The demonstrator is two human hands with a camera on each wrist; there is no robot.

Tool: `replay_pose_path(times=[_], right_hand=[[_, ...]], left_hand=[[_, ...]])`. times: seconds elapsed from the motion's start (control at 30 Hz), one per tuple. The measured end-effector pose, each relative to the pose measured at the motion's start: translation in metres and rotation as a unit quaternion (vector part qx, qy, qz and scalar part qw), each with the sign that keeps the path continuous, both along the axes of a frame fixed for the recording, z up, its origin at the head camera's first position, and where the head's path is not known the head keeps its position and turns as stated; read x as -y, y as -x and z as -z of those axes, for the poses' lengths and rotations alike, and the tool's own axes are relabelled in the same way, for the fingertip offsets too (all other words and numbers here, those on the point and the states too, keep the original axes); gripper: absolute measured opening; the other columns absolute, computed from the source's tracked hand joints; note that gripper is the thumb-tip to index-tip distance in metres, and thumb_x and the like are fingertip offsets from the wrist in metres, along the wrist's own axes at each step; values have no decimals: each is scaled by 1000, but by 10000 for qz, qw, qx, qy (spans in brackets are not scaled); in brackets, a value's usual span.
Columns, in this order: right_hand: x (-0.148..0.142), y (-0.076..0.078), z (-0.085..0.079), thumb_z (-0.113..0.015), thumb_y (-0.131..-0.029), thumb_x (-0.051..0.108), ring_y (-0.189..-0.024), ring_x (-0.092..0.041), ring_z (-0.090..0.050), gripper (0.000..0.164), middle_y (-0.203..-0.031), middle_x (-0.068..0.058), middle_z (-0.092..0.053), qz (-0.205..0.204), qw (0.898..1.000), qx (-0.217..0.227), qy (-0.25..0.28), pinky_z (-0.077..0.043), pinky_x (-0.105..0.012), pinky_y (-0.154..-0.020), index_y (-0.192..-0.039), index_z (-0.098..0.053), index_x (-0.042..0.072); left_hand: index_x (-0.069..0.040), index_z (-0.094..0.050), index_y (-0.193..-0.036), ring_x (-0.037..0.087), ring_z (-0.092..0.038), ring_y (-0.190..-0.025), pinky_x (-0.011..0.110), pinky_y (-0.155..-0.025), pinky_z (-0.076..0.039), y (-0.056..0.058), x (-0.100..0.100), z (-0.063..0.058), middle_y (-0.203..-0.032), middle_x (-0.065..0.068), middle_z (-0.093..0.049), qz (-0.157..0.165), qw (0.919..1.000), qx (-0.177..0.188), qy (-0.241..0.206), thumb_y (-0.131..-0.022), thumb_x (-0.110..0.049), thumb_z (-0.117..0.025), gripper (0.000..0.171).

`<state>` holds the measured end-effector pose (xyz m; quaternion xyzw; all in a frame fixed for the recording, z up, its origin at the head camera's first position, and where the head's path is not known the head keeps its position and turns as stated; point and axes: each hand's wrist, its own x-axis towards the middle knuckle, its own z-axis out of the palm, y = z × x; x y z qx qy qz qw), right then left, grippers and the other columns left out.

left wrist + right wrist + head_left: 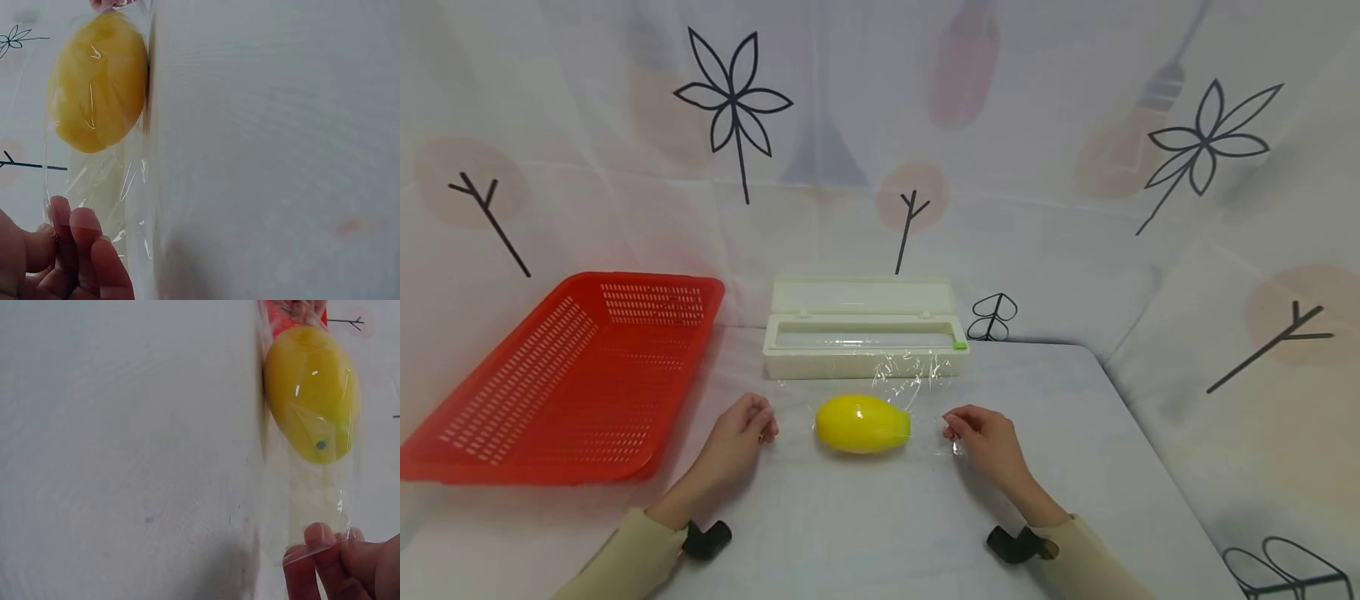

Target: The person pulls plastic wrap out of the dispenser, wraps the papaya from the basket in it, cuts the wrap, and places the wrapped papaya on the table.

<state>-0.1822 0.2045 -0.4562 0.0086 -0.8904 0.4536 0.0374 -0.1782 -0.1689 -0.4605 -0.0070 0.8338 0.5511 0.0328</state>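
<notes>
Head view puts the yellow papaya-like fruit (861,425) on the counter (820,533), between your hands and just in front of the white film dispenser (850,365). What are your fingers doing?

Pinching, on both sides. The wrist views show the thumb and fingers of your left hand (741,432) drawn narrow on one end of the clear film (317,494); your right hand (991,442) pinches the other end.

So you look to be at the covering step, with the film spread over the fruit. You can't tell whether it is cut free of the dispenser.

Then check that first. Your next move probably calls for lowering both ends evenly, lightly taut, and folding them under the fruit. Let one side go slack and the film could cling to itself.
</notes>
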Motion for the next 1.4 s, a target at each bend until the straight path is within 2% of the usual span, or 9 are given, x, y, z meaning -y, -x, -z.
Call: replay_pose_path(times=[0.37,0.5,0.6,0.7,0.8,0.87,1.1,1.3,1.4], right_hand=[[9,-1,-5,-68,-96,14,-71,-16,-62,14,-77,0,-69,173,9993,335,5,-51,-23,-63,-101,-73,3],[10,-1,-4,-67,-96,15,-72,-17,-61,14,-76,-1,-68,254,9987,436,70,-50,-24,-63,-101,-73,3],[10,-1,-4,-67,-96,15,-72,-17,-61,14,-76,-1,-68,311,9980,531,107,-50,-25,-64,-101,-72,3],[11,-2,-4,-66,-97,16,-72,-18,-61,15,-76,-1,-68,368,9974,601,126,-50,-26,-65,-101,-72,3],[12,-2,-4,-65,-97,16,-72,-18,-62,15,-76,-1,-68,407,9971,626,152,-49,-27,-65,-101,-72,3],[12,-2,-4,-65,-97,16,-72,-17,-62,15,-76,-1,-68,416,9970,626,181,-49,-26,-64,-101,-72,3],[13,-3,-3,-65,-97,15,-71,-17,-63,16,-76,-2,-69,406,9970,610,260,-50,-26,-63,-101,-72,2],[13,-4,-5,-65,-97,15,-72,-18,-63,16,-76,-2,-69,411,9967,610,351,-48,-26,-62,-101,-71,1],[12,-4,-5,-64,-97,13,-74,-18,-63,16,-78,-2,-69,346,9962,651,456,-49,-25,-64,-104,-71,1]], left_hand=[[-9,-57,-105,21,-61,-86,33,-75,-52,2,1,-5,-93,6,-67,-77,9987,-213,461,-102,-11,-55,4],[-14,-63,-105,20,-61,-94,38,-80,-52,-2,2,-12,-102,2,-67,-54,9881,-1095,1076,-98,-11,-62,8],[-13,-70,-104,22,-59,-102,43,-87,-53,-7,-2,-20,-109,1,-66,277,9548,-2490,1601,-92,1,-66,19],[-11,-75,-105,22,-57,-110,42,-91,-53,-11,-9,-27,-117,0,-66,899,8989,-3785,2015,-86,10,-65,30],[-10,-76,-108,22,-56,-114,40,-94,-52,-15,-17,-32,-122,0,-66,1516,8473,-4459,2455,-83,8,-64,33],[-9,-75,-111,23,-55,-117,41,-98,-50,-15,-22,-33,-124,2,-65,1678,8262,-4549,2870,-84,4,-64,32],[-8,-72,-118,29,-48,-125,49,-104,-43,-13,-26,-29,-132,8,-60,1335,8054,-3970,4193,-83,-12,-75,35],[-9,-67,-126,28,-49,-128,45,-105,-44,-12,-31,-23,-139,7,-57,2035,7807,-4528,3796,-85,-9,-70,41],[-9,-60,-136,26,-47,-132,43,-107,-42,-13,-36,-20,-146,6,-52,2265,7807,-4375,3844,-92,-16,-66,45]])
